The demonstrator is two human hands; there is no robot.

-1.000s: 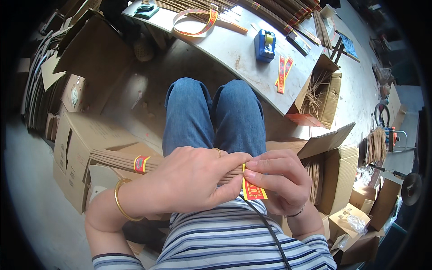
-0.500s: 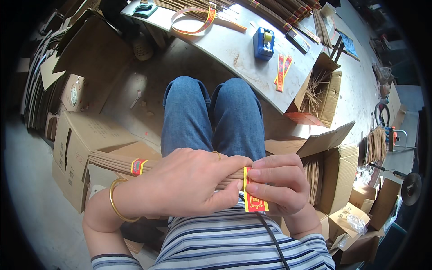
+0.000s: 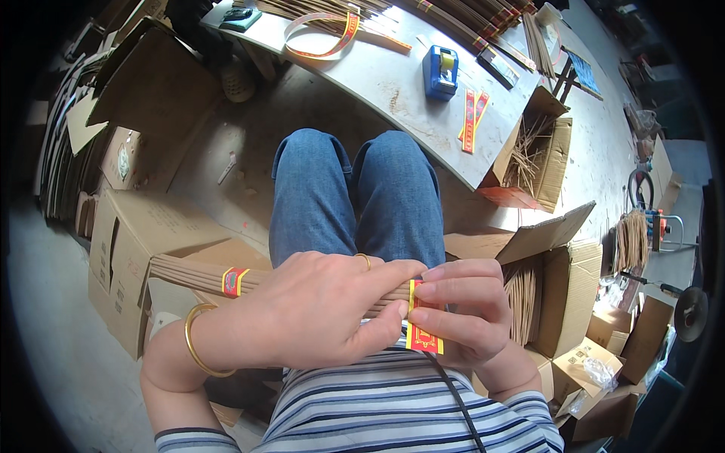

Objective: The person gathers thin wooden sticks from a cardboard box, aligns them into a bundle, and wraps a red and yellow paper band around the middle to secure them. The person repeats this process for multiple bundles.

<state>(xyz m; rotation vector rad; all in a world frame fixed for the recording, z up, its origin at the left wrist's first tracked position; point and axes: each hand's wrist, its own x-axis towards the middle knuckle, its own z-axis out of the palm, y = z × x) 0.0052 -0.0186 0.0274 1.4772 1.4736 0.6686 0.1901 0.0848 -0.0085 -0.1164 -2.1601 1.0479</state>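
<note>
A bundle of brown incense sticks lies across my lap, with a red and yellow paper band wrapped around its left part. My left hand is closed around the bundle from above, a gold bangle on its wrist. At the bundle's right end, my right hand pinches a second red and yellow paper label against the sticks. One end of that label hangs down loose in front. The left thumb presses the bundle beside the label; the stick tips are hidden behind the right fingers.
A pale table stands ahead, carrying a blue tape dispenser, two loose labels, a curled label strip and more incense bundles. Open cardboard boxes with sticks stand at right. Another carton is at left. A co-worker's shoe shows beyond.
The label's hanging end has shifted slightly left and up under my right fingers. Both hands keep nearly the same place and grip.
</note>
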